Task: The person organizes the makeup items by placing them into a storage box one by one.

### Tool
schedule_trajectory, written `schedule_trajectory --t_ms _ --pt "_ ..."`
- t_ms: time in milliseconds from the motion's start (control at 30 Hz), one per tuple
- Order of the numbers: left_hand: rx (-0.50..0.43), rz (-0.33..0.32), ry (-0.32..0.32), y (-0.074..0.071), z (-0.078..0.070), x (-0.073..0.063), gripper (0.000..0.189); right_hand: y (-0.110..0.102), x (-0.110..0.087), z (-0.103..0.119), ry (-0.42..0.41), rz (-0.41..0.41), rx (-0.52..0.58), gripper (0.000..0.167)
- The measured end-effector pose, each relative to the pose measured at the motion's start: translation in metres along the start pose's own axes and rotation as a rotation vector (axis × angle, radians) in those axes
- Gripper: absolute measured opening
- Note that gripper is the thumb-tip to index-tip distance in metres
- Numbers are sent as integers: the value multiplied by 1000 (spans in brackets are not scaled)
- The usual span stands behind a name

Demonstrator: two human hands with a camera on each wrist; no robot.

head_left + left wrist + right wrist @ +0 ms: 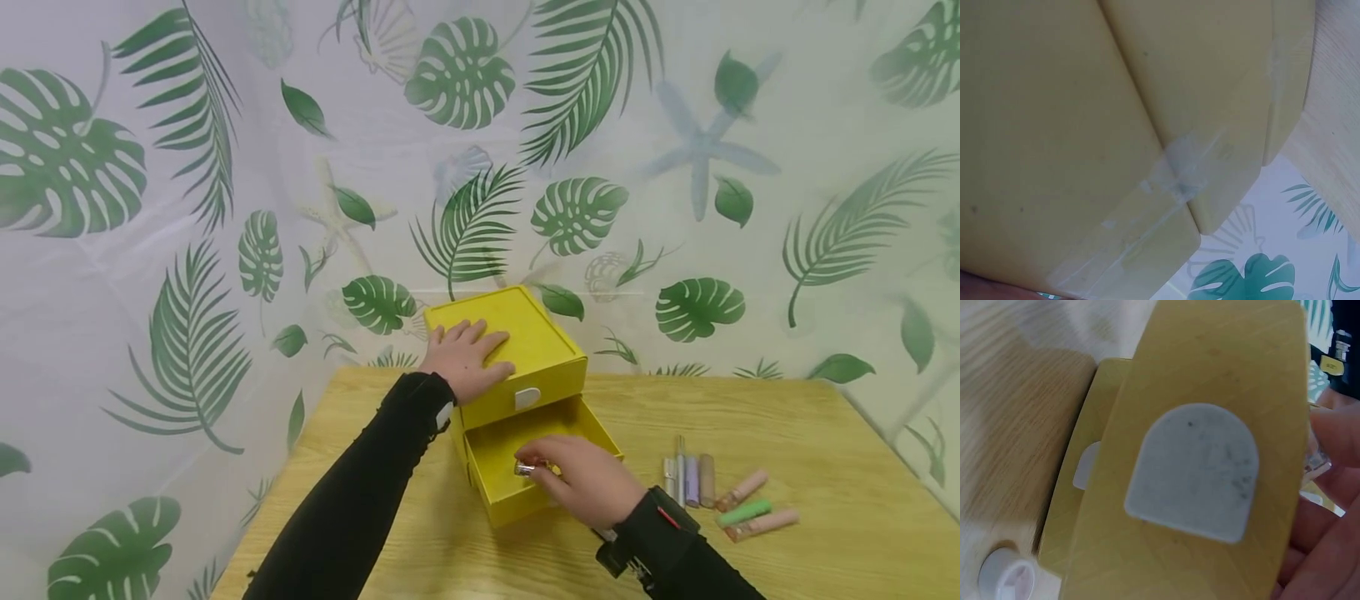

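A yellow drawer box stands on the table, its upper drawer closed and a lower drawer pulled out toward me. My left hand rests flat on the box's top, fingers spread. Over the pulled-out drawer, my right hand pinches a small cosmetic tube with a shiny silver end; the rest of it is hidden by the fingers. In the right wrist view the tube's clear part shows behind the drawer front with its white tab. The left wrist view shows the box's taped side.
Right of the box lie several cosmetic tubes: a purple one, a brownish one, a green one and a pink one among them. The wooden table ends at a leaf-patterned curtain.
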State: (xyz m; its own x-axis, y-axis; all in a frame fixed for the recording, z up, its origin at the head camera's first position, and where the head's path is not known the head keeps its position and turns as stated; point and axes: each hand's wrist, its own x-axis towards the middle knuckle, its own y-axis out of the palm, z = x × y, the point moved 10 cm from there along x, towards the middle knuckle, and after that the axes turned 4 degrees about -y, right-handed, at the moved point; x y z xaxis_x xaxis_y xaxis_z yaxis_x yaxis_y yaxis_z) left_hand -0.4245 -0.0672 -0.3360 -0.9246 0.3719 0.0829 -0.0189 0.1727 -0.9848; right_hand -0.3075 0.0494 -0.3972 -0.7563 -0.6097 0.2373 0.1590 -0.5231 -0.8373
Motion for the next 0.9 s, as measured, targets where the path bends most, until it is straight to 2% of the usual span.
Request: schedule_trajectory --t_ms 200,367,500,600,900 --pt "-11 -1 12 1 0 0 64 9 15 -9 65 86 90 17" --pt "-15 -6 20 -2 -1 -1 64 17 34 -5 51 155 40 14" --pt "-28 -11 29 1 -1 1 63 37 48 -9 90 254 18 12" --pt "-37 -11 36 4 -1 1 63 47 51 -12 138 307 33 10" --pt "-24 -21 24 4 2 4 64 48 56 -17 160 273 19 9"
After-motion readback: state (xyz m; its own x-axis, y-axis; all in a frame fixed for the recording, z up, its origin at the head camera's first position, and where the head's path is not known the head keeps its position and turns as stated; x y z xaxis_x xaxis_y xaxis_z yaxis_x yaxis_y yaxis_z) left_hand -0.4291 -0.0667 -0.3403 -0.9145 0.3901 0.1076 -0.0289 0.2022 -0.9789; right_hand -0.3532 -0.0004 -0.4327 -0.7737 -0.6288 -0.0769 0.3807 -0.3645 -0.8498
